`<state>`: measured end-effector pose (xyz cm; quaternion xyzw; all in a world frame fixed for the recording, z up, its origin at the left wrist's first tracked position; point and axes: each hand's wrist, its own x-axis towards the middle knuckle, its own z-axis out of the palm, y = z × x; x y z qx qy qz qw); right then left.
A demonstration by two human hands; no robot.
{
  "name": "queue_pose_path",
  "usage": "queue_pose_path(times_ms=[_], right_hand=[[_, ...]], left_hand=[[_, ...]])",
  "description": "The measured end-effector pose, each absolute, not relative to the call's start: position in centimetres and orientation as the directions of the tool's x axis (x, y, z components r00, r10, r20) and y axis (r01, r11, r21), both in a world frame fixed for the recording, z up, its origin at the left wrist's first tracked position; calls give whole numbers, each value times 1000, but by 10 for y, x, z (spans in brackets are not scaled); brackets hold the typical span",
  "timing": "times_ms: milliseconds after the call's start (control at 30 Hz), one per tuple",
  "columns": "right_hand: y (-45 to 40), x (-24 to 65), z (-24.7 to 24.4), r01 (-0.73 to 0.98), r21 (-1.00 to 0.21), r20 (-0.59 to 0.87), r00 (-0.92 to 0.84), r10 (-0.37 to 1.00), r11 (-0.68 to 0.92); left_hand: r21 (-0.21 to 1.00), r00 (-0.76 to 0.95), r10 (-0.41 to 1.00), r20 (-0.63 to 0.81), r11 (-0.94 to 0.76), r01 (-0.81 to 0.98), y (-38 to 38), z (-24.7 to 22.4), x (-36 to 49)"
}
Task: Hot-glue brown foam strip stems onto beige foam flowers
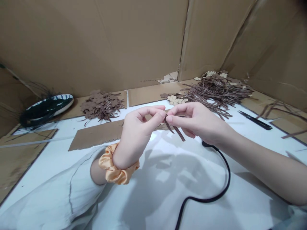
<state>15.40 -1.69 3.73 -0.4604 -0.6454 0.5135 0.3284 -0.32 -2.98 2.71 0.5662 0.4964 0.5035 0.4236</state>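
My left hand, with an orange scrunchie round its wrist, is closed in a pinch. My right hand pinches too, its thumb and forefinger tips meeting the left's. Between the fingertips is a thin brown strip, its two tails hanging down over the white table. Exactly how the strip runs inside the fingers is hidden. Behind my hands lies a cardboard piece, partly covered by the left hand. A few pale flower cutouts rest just beyond my right hand's fingers.
Brown flower cutouts with strips are heaped at back left. A larger pile of strips is at back right, near black tweezers. A plate of dark thread stands far left. A black cable curves across the front. Cardboard walls enclose the table.
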Motion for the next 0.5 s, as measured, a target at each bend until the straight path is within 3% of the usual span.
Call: queue_pose_path(times_ms=[500], right_hand=[[-25, 148, 34, 183, -977, 51, -303, 952, 111]], left_hand=[[973, -30, 980, 196, -191, 133, -33, 24, -3]])
